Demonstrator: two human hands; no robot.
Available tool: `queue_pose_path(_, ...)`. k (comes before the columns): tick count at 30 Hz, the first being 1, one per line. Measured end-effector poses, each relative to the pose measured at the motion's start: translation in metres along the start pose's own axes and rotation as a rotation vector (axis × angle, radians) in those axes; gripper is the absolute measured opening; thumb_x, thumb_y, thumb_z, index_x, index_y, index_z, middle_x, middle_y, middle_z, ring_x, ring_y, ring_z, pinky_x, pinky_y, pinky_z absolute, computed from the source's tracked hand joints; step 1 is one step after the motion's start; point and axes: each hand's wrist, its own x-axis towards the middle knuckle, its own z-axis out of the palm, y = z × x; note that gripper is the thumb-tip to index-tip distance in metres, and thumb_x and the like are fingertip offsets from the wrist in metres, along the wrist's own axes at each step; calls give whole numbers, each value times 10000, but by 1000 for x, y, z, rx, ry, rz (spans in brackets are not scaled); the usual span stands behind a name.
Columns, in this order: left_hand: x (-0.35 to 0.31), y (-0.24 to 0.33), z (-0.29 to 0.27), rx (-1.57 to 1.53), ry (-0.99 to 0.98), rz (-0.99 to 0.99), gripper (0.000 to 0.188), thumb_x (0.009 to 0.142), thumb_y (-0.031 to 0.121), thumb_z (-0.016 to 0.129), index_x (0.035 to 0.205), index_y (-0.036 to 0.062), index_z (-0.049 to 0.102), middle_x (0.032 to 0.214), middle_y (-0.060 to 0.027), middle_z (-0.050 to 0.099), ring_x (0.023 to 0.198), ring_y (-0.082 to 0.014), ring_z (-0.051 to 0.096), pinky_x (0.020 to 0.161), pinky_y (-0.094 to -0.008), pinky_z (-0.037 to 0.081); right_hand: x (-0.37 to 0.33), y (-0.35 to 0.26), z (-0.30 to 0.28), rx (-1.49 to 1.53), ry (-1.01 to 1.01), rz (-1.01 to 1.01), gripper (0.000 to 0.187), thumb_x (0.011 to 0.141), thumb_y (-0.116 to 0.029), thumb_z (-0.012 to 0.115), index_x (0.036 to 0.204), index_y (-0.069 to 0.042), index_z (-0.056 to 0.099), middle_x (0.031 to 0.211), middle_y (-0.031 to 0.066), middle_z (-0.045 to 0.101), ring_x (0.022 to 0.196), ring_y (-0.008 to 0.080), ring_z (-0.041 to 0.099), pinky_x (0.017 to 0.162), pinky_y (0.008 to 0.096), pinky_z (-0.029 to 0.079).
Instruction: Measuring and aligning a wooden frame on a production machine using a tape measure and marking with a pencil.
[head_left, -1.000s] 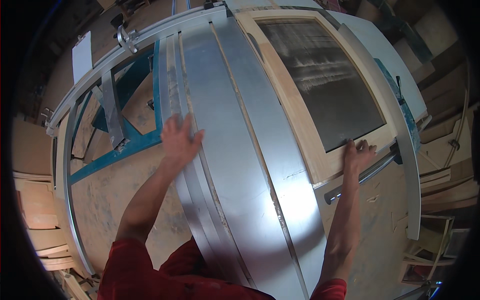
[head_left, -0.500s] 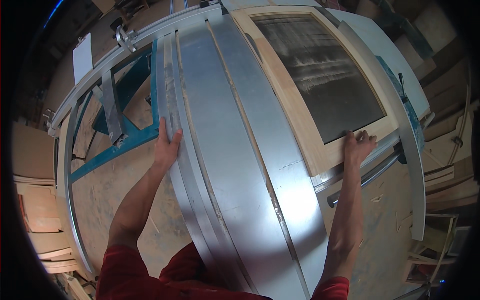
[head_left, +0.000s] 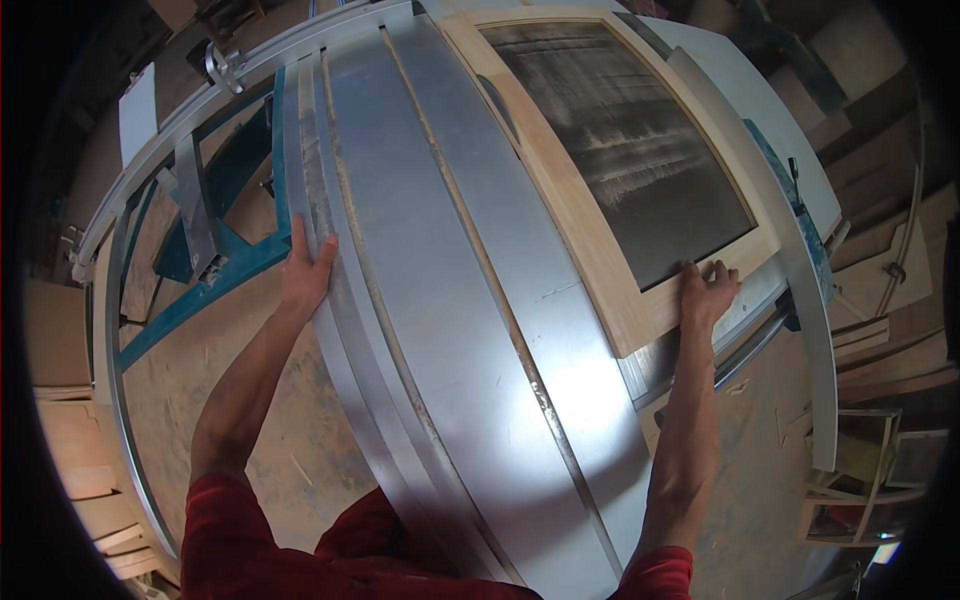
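A long silver sliding table (head_left: pixel 480 260) with two grooves runs away from me. My left hand (head_left: pixel 308 268) is closed on its left edge, thumb on top. To the right lies a pale wooden door frame (head_left: pixel 588 235) flat, with a dark, dusty surface (head_left: pixel 670 200) showing through its opening. My right hand (head_left: pixel 709 292) is closed over the frame's near rail, fingers curled at the inner edge. The undersides of both grips are hidden.
A teal outrigger frame (head_left: pixel 215 285) and a metal fence rail (head_left: pixel 180 125) with a clamp-like stop (head_left: pixel 220 68) are at the left. A long curved grey bar (head_left: pixel 822 350) stands right of the wooden frame. Wood pieces (head_left: pixel 95 460) are stacked at the far left.
The sliding table has shifted a little away from me, my left hand moving with it. The wooden frame and my right hand have stayed nearly in place. The whole view has shifted slightly.
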Motion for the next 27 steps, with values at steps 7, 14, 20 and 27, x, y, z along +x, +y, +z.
queue_pose_path(7, 10, -23, -7, -60, 50, 53, 896, 1043, 531, 602, 1680, 42, 205, 1623, -302, 412, 1477, -400, 452, 1205, -405, 355, 15, -28, -8, 122, -116, 53, 512, 753, -264, 816, 1104, 95, 718, 1312, 288, 537, 1332, 536, 436, 1203, 567, 334)
queue_pose_path(14, 29, -14, -7, -87, 72, 54, 873, 1047, 521, 594, 1676, 40, 225, 1612, -298, 429, 1473, -418, 451, 1202, -413, 356, 31, -44, -19, 164, -106, 66, 495, 751, -252, 818, 1097, 85, 712, 1253, 284, 526, 1362, 562, 395, 1203, 576, 330)
queue_pose_path(20, 15, -23, -3, 20, 88, 58, 867, 1042, 522, 594, 1678, 57, 235, 1601, -303, 439, 1453, -447, 466, 1187, -430, 375, 25, -27, -28, 154, -138, 50, 476, 745, -255, 819, 1059, 85, 708, 1238, 286, 526, 1329, 559, 413, 1189, 578, 345)
queue_pose_path(27, 5, -37, -3, 73, 115, 26, 855, 1036, 549, 579, 1679, 90, 250, 1558, -312, 490, 1410, -470, 511, 1164, -443, 402, 19, -26, -18, 153, -131, -3, 466, 743, -265, 817, 1024, 91, 708, 1191, 279, 547, 1277, 547, 436, 1171, 557, 367)
